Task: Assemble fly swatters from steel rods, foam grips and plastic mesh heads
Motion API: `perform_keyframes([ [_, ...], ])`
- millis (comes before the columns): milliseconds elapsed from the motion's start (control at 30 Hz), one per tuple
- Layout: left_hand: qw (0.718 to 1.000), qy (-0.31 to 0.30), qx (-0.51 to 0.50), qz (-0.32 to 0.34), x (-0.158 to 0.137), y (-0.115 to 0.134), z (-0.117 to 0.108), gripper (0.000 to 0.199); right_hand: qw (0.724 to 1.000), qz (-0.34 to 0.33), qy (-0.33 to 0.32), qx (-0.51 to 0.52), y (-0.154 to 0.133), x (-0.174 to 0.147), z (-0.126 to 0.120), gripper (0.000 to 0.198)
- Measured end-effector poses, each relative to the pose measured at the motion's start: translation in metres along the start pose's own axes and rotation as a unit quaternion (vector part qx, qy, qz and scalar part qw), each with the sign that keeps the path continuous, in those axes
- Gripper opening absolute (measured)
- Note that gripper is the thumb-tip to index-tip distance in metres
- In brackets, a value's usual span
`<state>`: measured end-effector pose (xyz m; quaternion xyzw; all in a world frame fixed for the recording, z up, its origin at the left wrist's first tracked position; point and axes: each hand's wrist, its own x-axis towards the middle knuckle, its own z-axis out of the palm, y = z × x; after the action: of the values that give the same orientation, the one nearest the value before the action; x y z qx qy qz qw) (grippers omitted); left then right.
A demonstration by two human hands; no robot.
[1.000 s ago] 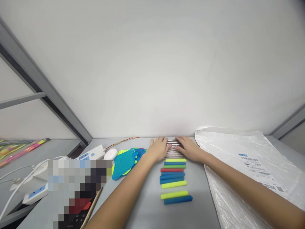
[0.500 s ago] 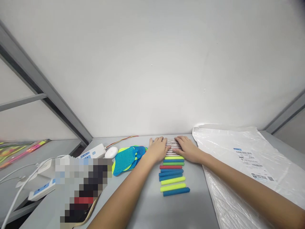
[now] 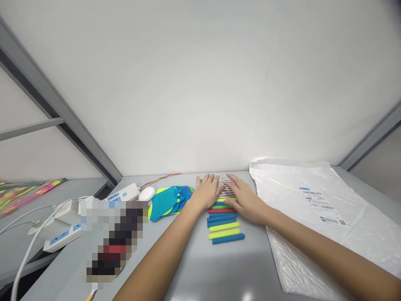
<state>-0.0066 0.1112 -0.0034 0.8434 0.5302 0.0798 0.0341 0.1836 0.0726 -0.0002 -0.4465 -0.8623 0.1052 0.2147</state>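
Observation:
Thin shiny metal rods lie side by side near the wall, partly hidden beneath my hands. My left hand rests over their left ends with its fingers apart. At the right ends, my right hand has its fingers spread, and its thumb touches the nearest coloured sticks. These sticks run in a row toward me: yellow and green ones by the rods, then a red stick, several blue ones, a yellow stick, another yellow and a blue stick at the near end.
Blue and yellow mesh paddles are piled to the left, by a white round object and a power strip with cables. A pixelated dark area covers the left front. A white plastic mailing bag spreads across the right side.
My right hand has come slightly toward me, its fingers spreading and its thumb reaching the coloured sticks. My left hand stays on the rods. The camera view has shifted a little.

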Motion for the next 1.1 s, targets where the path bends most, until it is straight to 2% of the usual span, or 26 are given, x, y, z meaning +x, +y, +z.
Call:
perform_keyframes([
  [167,0.998,0.014,-0.010,0.056,-0.032,0.008,-0.008,0.046,0.999,-0.031,-0.017,0.013,-0.022,-0.022,0.003,0.048],
  [333,0.997,0.009,-0.044,0.061,-0.073,0.017,-0.016,0.049,0.999,-0.012,-0.002,0.035,-0.019,-0.034,0.016,0.045],
  [467,0.995,-0.009,-0.073,0.069,-0.094,0.027,-0.014,0.056,0.999,-0.018,0.009,0.038,-0.013,-0.039,0.022,0.046],
  [633,0.991,-0.048,-0.092,0.087,-0.102,0.036,-0.003,0.075,1.000,-0.016,-0.001,0.022,-0.012,-0.041,0.023,0.049],
  [767,0.989,-0.042,-0.090,0.110,-0.103,0.035,0.003,0.094,1.000,0.005,-0.017,0.021,-0.012,-0.042,0.024,0.051],
  [967,0.987,-0.040,-0.102,0.117,-0.105,0.027,0.004,0.092,0.997,0.029,-0.030,0.062,-0.012,-0.043,0.025,0.054],
  [1100,0.982,-0.044,-0.152,0.104,-0.107,0.026,0.000,0.099,0.984,0.079,0.022,0.156,-0.014,-0.044,0.023,0.057],
])
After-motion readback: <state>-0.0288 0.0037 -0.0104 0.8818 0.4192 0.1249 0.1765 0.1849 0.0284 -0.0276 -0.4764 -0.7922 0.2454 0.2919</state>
